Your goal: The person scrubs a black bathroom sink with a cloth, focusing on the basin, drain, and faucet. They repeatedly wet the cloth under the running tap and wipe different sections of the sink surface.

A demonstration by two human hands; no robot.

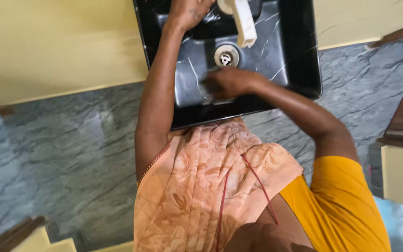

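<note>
A grey veined stone floor (61, 154) fills most of the head view, with a pale yellow wall (57, 42) above it, and against that wall hangs a black rectangular sink (304, 51) streaked with white marbling. Below the sink, the person's peach patterned garment (211, 186) and a mustard-yellow sleeve (346, 205) take up the lower middle of the picture. Inside the basin a white tap spout (244, 21) reaches out over the round metal drain (225, 57). The right hand (229, 81) lies low on the wet basin floor, just in front of the drain, fingers curled down onto what looks like a small pale scrubber or cloth (207, 88); motion blur keeps me from telling whether the hand truly grips it or only presses it flat. The left hand (190, 11) is at the back of the sink near the tap base, partly cut off by the top edge, so whether it is clenched, loose or holding anything cannot be told. As a judgement, the main risk is a slip: the basin is glossy and wet, so a hard stroke could send the right hand skidding into the drain rim or knock its knuckles on the spout, and water flicked over the front edge could wet the garment and leave the stone floor slick.
</note>
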